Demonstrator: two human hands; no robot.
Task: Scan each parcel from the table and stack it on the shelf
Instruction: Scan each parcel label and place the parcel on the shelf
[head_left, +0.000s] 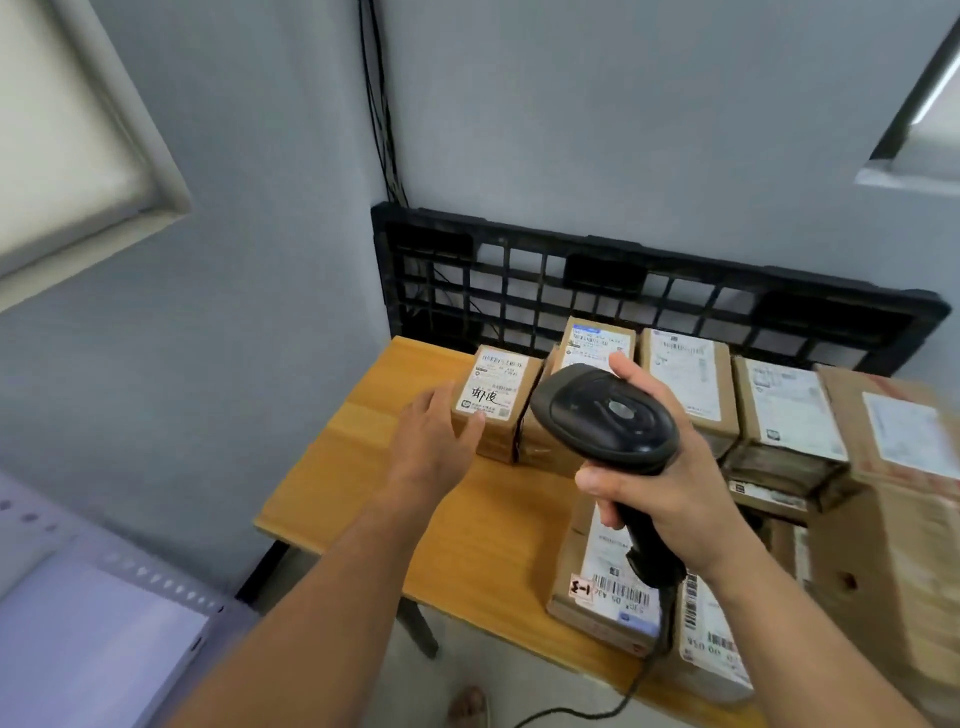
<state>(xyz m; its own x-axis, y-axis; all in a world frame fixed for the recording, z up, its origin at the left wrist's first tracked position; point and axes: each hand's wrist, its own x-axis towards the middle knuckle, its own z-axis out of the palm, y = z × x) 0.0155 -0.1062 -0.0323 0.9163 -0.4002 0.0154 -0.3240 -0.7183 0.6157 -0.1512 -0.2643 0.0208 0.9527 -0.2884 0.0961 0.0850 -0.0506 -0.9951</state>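
A small box (500, 397) is found at the 10 o'clock end of the table (363, 431), its label facing up, with a second box (597, 340) pressed against it at 3 o'clock. The left hand (434, 436) is laid against the small box with fingers loosely spread along its 9 o'clock side and the thumb on the near face; a firm grasp is not yet shown. A scanner (608, 415) is gripped by the right hand (662, 491), fingers curled round the handle, the head held over the gap between the two boxes.

Several failures can be expected from here. Because the labels lie so close together, the neighbour's code could be read instead of the intended one if the head is not turned toward 10 o'clock. A one-handed lift by the side could let the small box tip or slip, since only the thumb and fingertips are applied. The neighbour could be dragged along if the two are stuck. The cord (631, 691) trails off the table edge at 6 o'clock past a near box (605, 587), so it could be snagged when the body is turned toward the pale perforated surface (104, 597) at 8 o'clock, possibly the shelf.
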